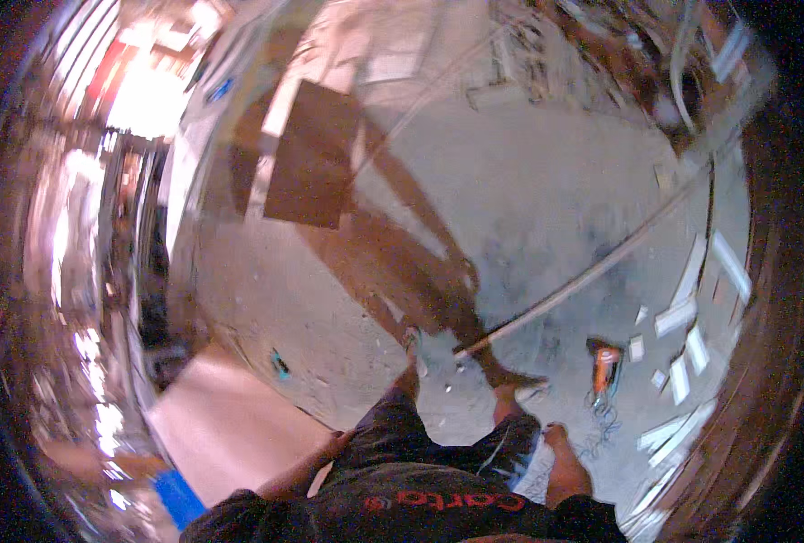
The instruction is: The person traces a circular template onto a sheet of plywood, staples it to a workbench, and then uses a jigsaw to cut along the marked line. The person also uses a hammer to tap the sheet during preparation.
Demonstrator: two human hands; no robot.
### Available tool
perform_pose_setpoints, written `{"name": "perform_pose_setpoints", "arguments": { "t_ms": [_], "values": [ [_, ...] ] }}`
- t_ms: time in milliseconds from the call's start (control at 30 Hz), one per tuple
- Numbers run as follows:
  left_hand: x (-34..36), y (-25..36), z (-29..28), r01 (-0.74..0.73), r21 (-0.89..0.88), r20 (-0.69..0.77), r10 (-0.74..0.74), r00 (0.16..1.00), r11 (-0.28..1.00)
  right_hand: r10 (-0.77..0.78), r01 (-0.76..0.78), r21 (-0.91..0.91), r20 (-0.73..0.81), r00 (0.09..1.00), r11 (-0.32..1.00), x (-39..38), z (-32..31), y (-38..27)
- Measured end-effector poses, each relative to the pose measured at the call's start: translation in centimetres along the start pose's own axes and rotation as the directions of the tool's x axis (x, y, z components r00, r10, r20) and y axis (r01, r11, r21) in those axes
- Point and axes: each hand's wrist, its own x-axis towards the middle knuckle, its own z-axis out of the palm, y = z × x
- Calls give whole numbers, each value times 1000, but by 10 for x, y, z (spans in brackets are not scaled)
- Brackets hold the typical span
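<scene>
My left hand (339,440) hangs low by my left thigh, right at the edge of a large pale pinkish panel (239,425). Whether its fingers grip that edge cannot be made out. On the other side my right hand (555,433) hangs beside my right leg, small and blurred, with its fingers hard to tell apart. Nearest to it on the floor lies an orange and black power tool (605,366) with a tangled cord (604,418). A long thin strip (583,279) runs from near my feet toward the far right.
Several white offcuts (678,317) lie scattered at the right. A brown rectangular board (311,158) is on the floor ahead, near my long shadow. A small teal and black object (280,364) lies left of my feet. Something blue (177,500) stands at the lower left.
</scene>
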Motion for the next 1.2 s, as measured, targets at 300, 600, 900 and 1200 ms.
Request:
{"name": "perform_pose_setpoints", "arguments": {
  "t_ms": [300,600,900,1200],
  "values": [
    [132,61,-112,-250,-147,100,266,959,957,-339,-98,-983,-147,929,158,7,-213,-245],
    [238,67,-335,-382,-864,-369,105,924,326,-326,133,-971,63,943,197,73,-259,-559],
    [262,64,-355,-131,-983,-101,-214,972,-130,-285,272,-960,242,928,68,197,-364,-740],
    [285,-2,-523,-293,-917,-385,-797,466,272,-514,198,-799,-157,843,568,402,-344,-1244]
  ]
}}
